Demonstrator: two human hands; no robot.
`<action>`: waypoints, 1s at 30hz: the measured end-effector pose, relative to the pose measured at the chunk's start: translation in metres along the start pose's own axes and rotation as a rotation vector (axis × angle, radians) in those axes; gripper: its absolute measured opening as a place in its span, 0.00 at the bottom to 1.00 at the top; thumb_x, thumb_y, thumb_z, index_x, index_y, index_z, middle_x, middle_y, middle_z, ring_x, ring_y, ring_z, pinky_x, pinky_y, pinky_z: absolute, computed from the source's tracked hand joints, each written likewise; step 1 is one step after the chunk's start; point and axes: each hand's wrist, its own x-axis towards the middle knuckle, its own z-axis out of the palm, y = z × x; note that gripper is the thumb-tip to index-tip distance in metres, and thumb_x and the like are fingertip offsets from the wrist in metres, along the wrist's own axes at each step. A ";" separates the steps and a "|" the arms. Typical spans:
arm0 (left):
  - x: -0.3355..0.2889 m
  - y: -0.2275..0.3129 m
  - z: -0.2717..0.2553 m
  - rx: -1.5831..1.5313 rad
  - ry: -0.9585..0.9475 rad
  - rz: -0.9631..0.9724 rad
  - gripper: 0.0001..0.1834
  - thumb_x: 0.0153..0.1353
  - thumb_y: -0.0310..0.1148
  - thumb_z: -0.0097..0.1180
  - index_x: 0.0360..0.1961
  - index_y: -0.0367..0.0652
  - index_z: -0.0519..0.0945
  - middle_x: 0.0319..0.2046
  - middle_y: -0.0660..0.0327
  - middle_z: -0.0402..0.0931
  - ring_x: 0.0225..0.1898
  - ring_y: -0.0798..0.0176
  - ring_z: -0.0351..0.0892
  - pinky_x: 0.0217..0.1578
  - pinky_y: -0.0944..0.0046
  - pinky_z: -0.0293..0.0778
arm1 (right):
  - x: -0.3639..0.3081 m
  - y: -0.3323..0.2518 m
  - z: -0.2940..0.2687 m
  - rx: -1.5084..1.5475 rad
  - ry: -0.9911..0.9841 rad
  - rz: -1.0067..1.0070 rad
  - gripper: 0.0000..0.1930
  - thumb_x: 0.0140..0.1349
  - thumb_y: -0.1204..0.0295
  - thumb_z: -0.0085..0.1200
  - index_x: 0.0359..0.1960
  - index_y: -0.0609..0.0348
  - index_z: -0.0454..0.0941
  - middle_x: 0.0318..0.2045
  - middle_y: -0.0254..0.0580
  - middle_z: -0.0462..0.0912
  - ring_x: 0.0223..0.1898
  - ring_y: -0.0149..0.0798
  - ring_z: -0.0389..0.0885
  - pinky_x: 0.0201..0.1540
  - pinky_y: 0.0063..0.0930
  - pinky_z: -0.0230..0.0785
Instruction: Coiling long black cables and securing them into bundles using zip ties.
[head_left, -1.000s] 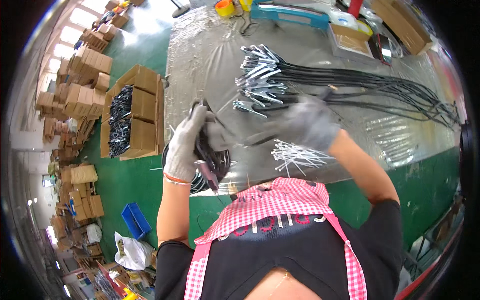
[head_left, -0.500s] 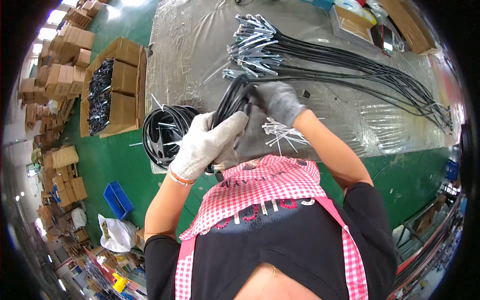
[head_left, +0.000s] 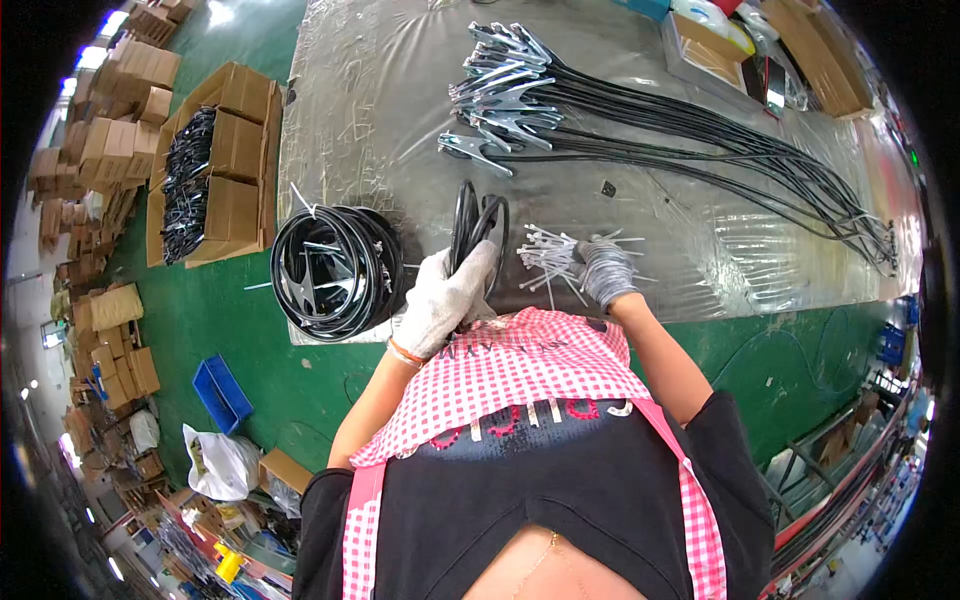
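Note:
My left hand (head_left: 440,300), in a pale glove, is closed round a looped coil of black cable (head_left: 468,225) near the table's front edge. My right hand (head_left: 607,272), in a grey glove, lies at the right end of a loose pile of white cable ties (head_left: 548,256). Its fingers curl down onto the ties; what exactly they pinch is hard to see. Left of the held coil rest stacked coils of black cable (head_left: 340,270) with metal clamps inside and a white tie on top. Farther back lie long black cables (head_left: 700,120) ending in silver clamps (head_left: 505,95).
The table (head_left: 360,120) has a clear plastic cover. At its back right stand a shallow box (head_left: 705,50) and a long cardboard piece (head_left: 820,60). Left of the table, an open carton (head_left: 235,180) holds dark parts. A blue bin (head_left: 222,393) sits on the green floor.
My right hand has left the held coil and come down and rightward to the cable ties. My left hand with the coil has shifted slightly right and toward me.

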 end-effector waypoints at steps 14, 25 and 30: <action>-0.018 0.005 -0.006 0.618 -0.034 0.286 0.23 0.62 0.47 0.52 0.42 0.33 0.76 0.18 0.52 0.73 0.21 0.57 0.76 0.25 0.58 0.71 | -0.001 -0.087 -0.039 1.553 -0.491 -0.072 0.14 0.59 0.70 0.58 0.46 0.60 0.78 0.43 0.36 0.80 0.44 0.32 0.78 0.48 0.30 0.74; -0.024 0.029 -0.033 -0.025 -0.096 0.222 0.15 0.66 0.37 0.51 0.45 0.35 0.75 0.22 0.70 0.69 0.24 0.77 0.67 0.27 0.73 0.65 | -0.010 -0.113 -0.083 1.288 -0.148 -0.245 0.16 0.59 0.66 0.60 0.46 0.60 0.78 0.31 0.37 0.83 0.35 0.30 0.80 0.35 0.26 0.71; -0.029 0.050 -0.031 0.014 -0.104 0.198 0.19 0.64 0.37 0.54 0.51 0.35 0.76 0.26 0.69 0.74 0.26 0.78 0.70 0.25 0.76 0.66 | -0.003 -0.115 -0.114 0.663 0.671 -0.665 0.22 0.55 0.72 0.64 0.52 0.55 0.74 0.29 0.38 0.83 0.32 0.31 0.82 0.32 0.24 0.72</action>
